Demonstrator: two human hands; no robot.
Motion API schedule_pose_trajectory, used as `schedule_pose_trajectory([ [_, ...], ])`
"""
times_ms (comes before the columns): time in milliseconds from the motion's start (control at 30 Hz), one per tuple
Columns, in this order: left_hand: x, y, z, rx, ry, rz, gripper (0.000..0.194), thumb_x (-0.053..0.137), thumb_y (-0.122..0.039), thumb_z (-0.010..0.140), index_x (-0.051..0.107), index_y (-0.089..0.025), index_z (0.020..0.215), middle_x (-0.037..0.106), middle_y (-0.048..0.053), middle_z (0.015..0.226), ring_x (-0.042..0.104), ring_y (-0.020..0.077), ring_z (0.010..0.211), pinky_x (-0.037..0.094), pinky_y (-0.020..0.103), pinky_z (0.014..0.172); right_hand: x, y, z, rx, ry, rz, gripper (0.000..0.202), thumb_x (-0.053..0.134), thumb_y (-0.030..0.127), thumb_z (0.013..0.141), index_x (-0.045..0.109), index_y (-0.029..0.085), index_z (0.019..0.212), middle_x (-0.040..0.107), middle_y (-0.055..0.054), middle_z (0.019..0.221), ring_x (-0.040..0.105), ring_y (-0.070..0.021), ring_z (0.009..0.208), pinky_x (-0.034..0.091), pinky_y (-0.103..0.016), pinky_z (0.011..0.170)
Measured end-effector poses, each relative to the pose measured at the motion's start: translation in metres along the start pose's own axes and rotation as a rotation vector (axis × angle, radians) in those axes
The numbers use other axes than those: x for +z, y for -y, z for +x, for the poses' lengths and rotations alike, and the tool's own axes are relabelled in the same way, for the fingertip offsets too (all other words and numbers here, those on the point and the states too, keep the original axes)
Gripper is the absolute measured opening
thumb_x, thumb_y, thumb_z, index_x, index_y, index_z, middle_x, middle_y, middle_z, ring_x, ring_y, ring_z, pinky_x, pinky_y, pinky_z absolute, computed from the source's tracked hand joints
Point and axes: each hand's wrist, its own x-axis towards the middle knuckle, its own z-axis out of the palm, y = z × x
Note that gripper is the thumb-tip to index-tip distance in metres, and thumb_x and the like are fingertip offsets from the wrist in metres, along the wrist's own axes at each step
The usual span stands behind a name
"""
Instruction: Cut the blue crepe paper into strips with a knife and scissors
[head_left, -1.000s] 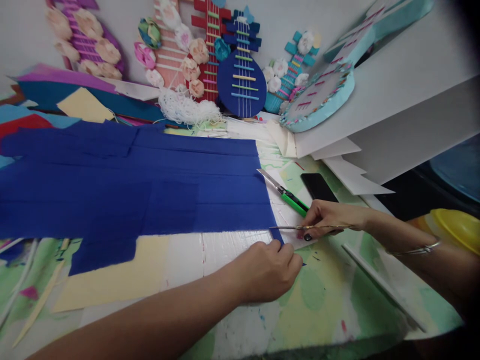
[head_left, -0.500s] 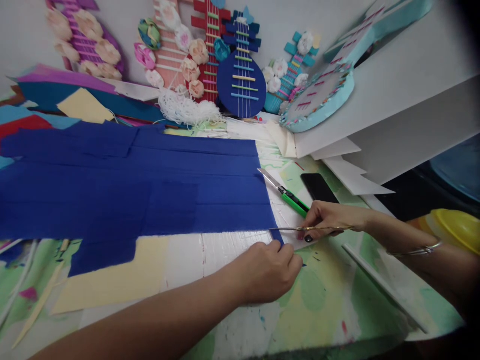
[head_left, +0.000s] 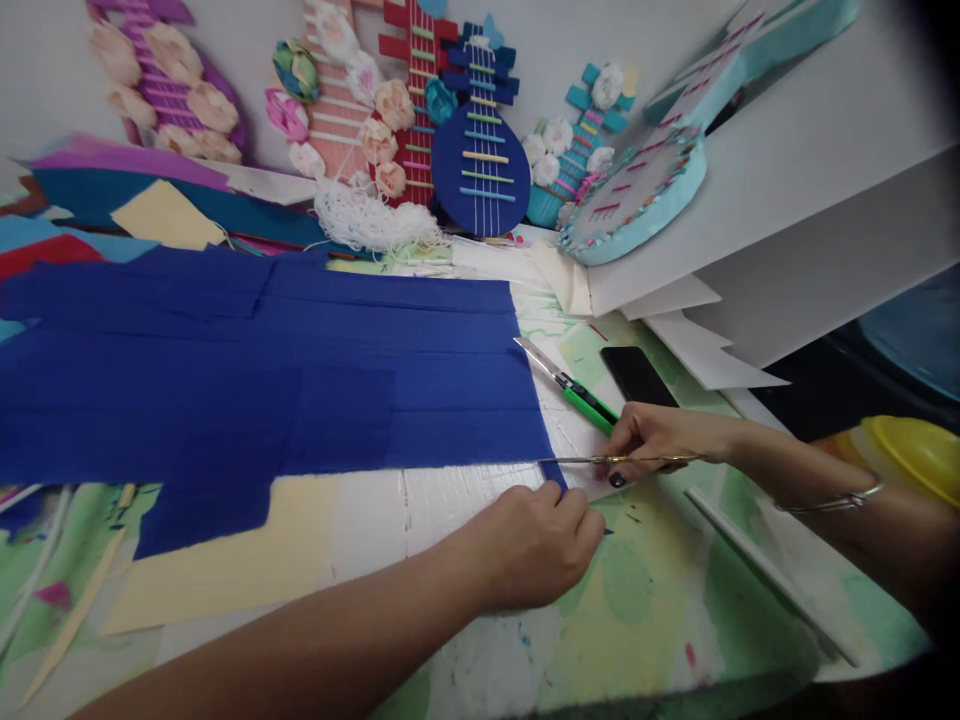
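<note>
A large dark blue sheet [head_left: 420,350], perhaps crepe paper or cloth, lies across the table, with straight creases along it. My left hand [head_left: 540,545] is closed on a narrow blue strip [head_left: 553,472] at the sheet's lower right corner. In my right hand [head_left: 649,440] is a pair of scissors [head_left: 570,460], seen edge-on, gold toward the handles. Their blades lie across the strip along the sheet's lower edge. Just beyond my right fingers rests a green utility knife [head_left: 589,405] with its blade out.
A black phone [head_left: 637,376] lies behind my right hand. White boards [head_left: 780,200] lean at the right. Decorated model instruments, one blue [head_left: 482,165], stand along the wall by tangled white string [head_left: 375,215]. Cream card [head_left: 225,560] shows under the sheet; a white strip [head_left: 765,575] lies right.
The view has shifted very slightly. Both hands, the scissors and the blue sheet stay practically where they were.
</note>
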Motion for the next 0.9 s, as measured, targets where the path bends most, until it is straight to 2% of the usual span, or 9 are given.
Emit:
schedule_pose_trajectory([
  [300, 0.0023, 0.0003, -0.0006, -0.001, -0.026, 0.007, 0.009, 0.038, -0.010, 0.085, 0.044, -0.016, 0.081, 0.050, 0.004, 0.071, 0.049, 0.0184, 0.056, 0.026, 0.027, 0.041, -0.0004, -0.0007, 0.0003, 0.017, -0.014, -0.007, 0.043, 0.069, 0.052, 0.075, 0.075, 0.011, 0.084, 0.026, 0.009, 0.048, 0.016, -0.0041, 0.043, 0.011, -0.022, 0.038],
  [567, 0.0017, -0.0002, -0.0010, -0.007, -0.035, -0.001, 0.007, 0.042, -0.012, 0.084, 0.043, -0.017, 0.079, 0.050, 0.004, 0.071, 0.049, 0.0181, 0.057, 0.028, 0.027, 0.042, -0.0015, -0.0036, 0.0009, -0.003, -0.003, -0.014, 0.040, 0.069, 0.050, 0.077, 0.072, 0.010, 0.077, 0.028, 0.009, 0.049, 0.018, -0.0039, 0.043, 0.011, -0.022, 0.038],
  [900, 0.0003, 0.0001, 0.0003, 0.002, -0.048, 0.011, 0.009, 0.040, -0.011, 0.084, 0.044, -0.017, 0.079, 0.050, 0.004, 0.070, 0.049, 0.0186, 0.056, 0.028, 0.028, 0.040, 0.0011, -0.0059, 0.0005, -0.016, -0.027, 0.000, 0.038, 0.071, 0.048, 0.076, 0.075, 0.011, 0.084, 0.031, 0.009, 0.046, 0.020, -0.0038, 0.040, 0.013, -0.021, 0.035],
])
